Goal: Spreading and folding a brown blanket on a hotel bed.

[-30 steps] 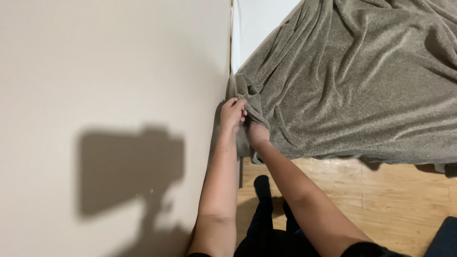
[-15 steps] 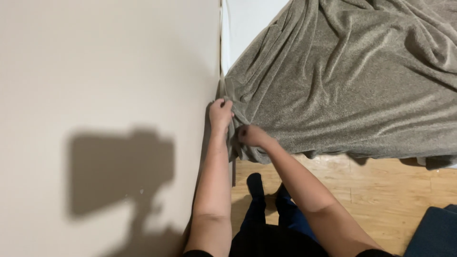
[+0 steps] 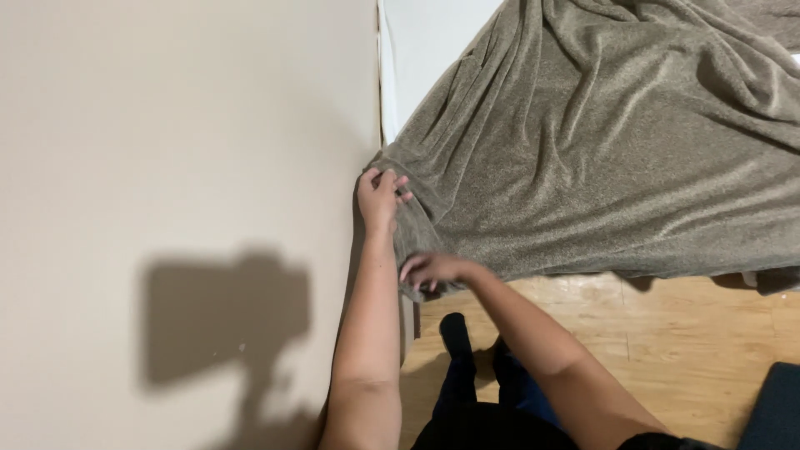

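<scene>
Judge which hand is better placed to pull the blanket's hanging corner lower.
Probably the right hand: it grips the bottom corner of the grey blanket hanging over the wooden floor. The left hand sits higher, pinching the blanket against the wall.

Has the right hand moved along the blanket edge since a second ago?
Yes. The right hand slid down the blanket edge, away from the wall corner toward the wooden floor.

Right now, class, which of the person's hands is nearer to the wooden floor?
Right. The right hand grips the grey blanket's lower edge just above the wooden floor; the left hand is higher up, at the blanket's corner by the wall.
</scene>
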